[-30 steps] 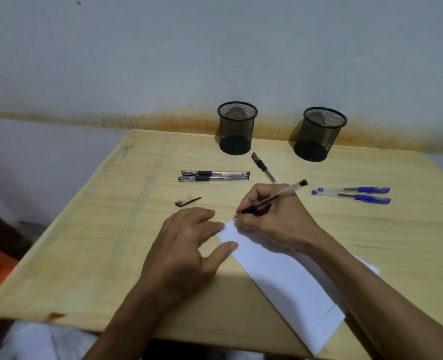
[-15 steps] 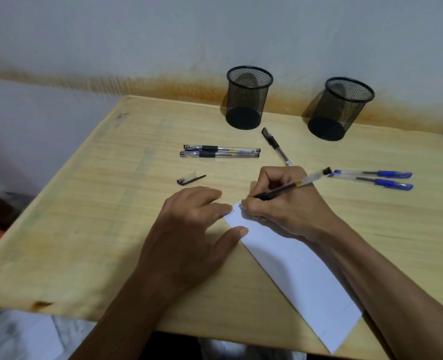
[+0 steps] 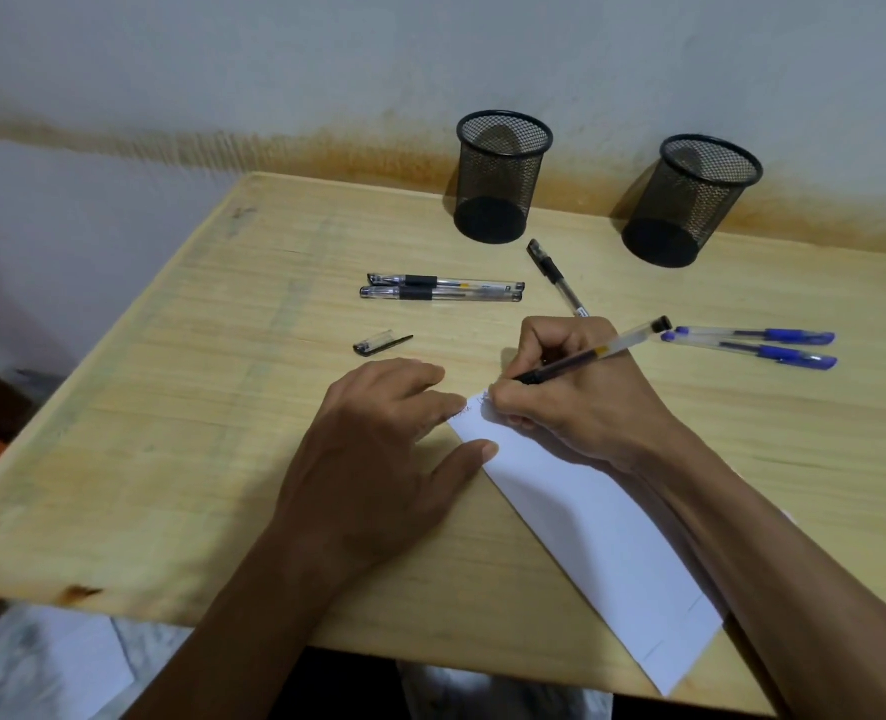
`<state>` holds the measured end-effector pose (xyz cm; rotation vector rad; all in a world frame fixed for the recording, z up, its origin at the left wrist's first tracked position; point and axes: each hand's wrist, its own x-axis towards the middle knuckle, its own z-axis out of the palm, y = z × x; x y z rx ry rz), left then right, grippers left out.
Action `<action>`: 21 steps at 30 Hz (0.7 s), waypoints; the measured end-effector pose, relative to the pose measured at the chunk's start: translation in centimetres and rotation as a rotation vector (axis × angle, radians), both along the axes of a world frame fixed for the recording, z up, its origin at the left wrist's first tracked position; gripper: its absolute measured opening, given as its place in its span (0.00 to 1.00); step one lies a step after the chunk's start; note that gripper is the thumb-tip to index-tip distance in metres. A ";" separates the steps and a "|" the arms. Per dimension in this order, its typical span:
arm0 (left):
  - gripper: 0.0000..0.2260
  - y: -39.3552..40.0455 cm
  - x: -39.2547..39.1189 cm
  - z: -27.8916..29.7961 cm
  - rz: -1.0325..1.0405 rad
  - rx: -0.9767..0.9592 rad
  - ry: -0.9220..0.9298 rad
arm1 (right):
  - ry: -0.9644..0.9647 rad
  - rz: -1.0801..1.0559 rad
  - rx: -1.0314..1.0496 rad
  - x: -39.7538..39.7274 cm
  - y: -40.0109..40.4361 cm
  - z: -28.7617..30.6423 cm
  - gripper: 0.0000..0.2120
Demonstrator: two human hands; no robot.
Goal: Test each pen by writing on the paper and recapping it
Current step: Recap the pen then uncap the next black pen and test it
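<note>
My right hand (image 3: 581, 397) grips an uncapped black pen (image 3: 594, 351), its tip hidden by my fingers at the top corner of a white paper (image 3: 586, 522), where faint scribbles show. My left hand (image 3: 378, 454) lies flat, fingers spread, pinning the paper's left edge. The pen's loose cap (image 3: 381, 343) rests on the table beyond my left hand. Two capped black pens (image 3: 443, 288) lie side by side further back. A third black pen (image 3: 555, 275) lies slanted behind my right hand. Two blue pens (image 3: 752, 345) lie to the right.
Two black mesh pen cups (image 3: 503, 176) (image 3: 690, 200) stand at the back of the wooden table (image 3: 171, 433), against a stained wall. The table's near edge runs just below my forearms.
The camera has tilted and shifted, so the scene sits differently in view. My right hand has nudged slightly along the paper's top corner while gripping the pen. The left hand stays put.
</note>
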<state>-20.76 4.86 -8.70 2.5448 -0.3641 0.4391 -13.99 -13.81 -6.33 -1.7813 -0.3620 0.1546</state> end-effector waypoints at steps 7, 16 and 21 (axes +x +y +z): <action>0.19 0.0 -0.1 0.0 0.001 0.002 0.001 | 0.021 0.004 0.079 -0.1 0.1 0.1 0.08; 0.19 0.0 -0.1 -0.1 -0.007 -0.016 -0.024 | 0.014 0.007 0.068 -0.2 0.1 0.1 0.10; 0.19 -0.1 -0.1 -0.2 -0.005 -0.012 -0.029 | -0.004 -0.006 0.066 -0.2 0.1 0.1 0.10</action>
